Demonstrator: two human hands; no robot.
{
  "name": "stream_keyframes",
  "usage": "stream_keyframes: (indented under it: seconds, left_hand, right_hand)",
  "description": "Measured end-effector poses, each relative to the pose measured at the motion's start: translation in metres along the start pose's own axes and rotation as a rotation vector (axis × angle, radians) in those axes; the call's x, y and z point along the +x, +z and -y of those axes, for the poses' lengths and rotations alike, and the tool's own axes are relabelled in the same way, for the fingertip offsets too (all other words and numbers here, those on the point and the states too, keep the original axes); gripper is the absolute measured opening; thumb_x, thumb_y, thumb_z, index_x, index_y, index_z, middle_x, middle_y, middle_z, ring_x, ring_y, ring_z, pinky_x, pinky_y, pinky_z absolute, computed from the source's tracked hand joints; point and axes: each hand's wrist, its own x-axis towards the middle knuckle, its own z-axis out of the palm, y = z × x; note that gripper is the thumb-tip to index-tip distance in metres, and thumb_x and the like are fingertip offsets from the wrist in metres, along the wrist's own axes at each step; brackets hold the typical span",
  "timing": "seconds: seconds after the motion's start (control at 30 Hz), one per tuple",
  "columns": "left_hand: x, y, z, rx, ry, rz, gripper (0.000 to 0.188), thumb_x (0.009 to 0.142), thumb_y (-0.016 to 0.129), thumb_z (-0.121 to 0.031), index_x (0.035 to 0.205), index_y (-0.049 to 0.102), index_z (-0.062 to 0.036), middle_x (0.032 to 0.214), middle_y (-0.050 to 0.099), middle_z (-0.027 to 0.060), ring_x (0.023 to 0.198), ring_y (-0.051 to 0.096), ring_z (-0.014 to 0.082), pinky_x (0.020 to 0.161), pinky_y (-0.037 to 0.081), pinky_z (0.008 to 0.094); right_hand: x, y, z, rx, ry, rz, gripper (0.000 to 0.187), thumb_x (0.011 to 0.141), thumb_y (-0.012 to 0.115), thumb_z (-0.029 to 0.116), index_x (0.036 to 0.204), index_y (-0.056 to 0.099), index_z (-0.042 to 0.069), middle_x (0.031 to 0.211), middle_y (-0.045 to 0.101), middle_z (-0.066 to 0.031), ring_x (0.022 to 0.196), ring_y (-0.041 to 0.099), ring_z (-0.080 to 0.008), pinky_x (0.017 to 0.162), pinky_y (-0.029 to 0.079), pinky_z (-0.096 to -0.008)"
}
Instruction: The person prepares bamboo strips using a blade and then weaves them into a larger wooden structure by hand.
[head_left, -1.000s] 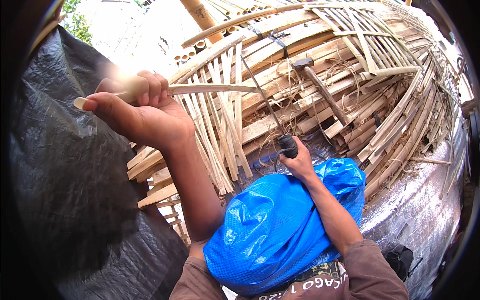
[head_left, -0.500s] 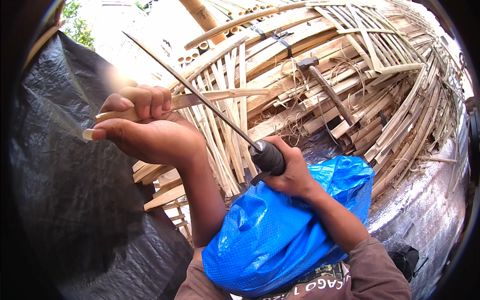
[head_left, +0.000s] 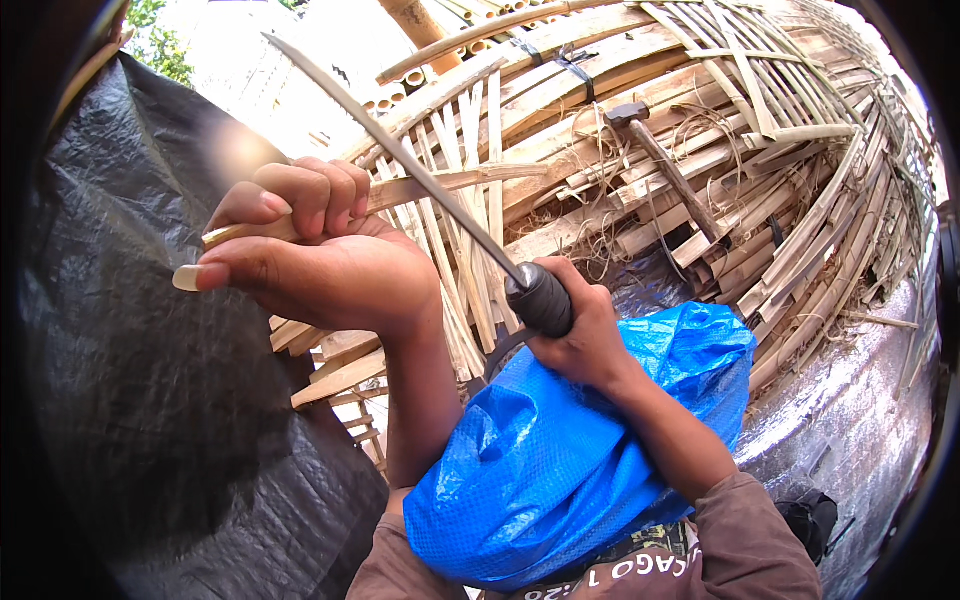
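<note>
My left hand point(head_left: 320, 250) is raised at the left, its fingers curled round a flat bamboo strip point(head_left: 470, 178) that points to the right. In my right hand point(head_left: 590, 335) is the black-wrapped handle of a long-bladed knife point(head_left: 400, 155). The blade slants up to the left and crosses the strip just right of my left fingers; whether the two touch I cannot tell. A blue plastic sheet point(head_left: 530, 470) lies over my lap, under my right forearm.
A hammer point(head_left: 670, 170) rests on piled bamboo strips point(head_left: 780, 290) ahead and right. Dark sheeting point(head_left: 170, 350) hangs on the left. Silvery sheeting point(head_left: 840, 430) covers the ground at right, with a small black item point(head_left: 808, 515). Thin upright strips point(head_left: 480, 270) stand behind my hands.
The blade has turned to show more of its flat side, its tip slightly higher. My left hand and the strip have shifted a little right and up; both grips stay the same.
</note>
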Motion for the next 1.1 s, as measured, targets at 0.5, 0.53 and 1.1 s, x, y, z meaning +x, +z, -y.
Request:
stream_keyframes:
  seconds: [0.5,0.53,1.1]
  left_hand:
    - [-0.001,0.010,0.000,0.061,0.050,-0.007,0.056,0.098,0.030,-0.066,0.076,0.035,-0.0150,0.058,0.021,-0.0040,0.051,0.016,0.0082,0.045,0.016,0.0248]
    - [-0.003,0.017,0.002,0.061,0.021,-0.050,0.056,0.098,0.031,-0.066,0.075,0.034,-0.0152,0.057,0.021,-0.0040,0.050,0.016,0.0083,0.045,0.016,0.0246]
    - [0.006,0.002,0.007,0.131,0.052,-0.012,0.056,0.099,0.029,-0.066,0.074,0.035,-0.0151,0.059,0.022,-0.0038,0.051,0.015,0.0088,0.046,0.016,0.0249]
  right_hand:
    - [0.007,-0.024,-0.057,-0.197,0.334,-0.101,0.034,0.072,0.070,0.010,0.103,0.058,0.005,0.076,0.065,-0.0164,0.069,0.069,-0.0263,0.063,0.052,-0.0376]
    - [0.006,-0.034,-0.076,-0.265,0.346,-0.135,0.030,0.073,0.068,0.013,0.100,0.058,0.004,0.074,0.064,-0.0175,0.068,0.068,-0.0261,0.062,0.051,-0.0386]
    - [-0.010,-0.031,-0.045,-0.105,0.153,-0.047,0.038,0.071,0.073,0.015,0.106,0.059,0.006,0.080,0.069,-0.0184,0.076,0.071,-0.0347,0.068,0.054,-0.0407]
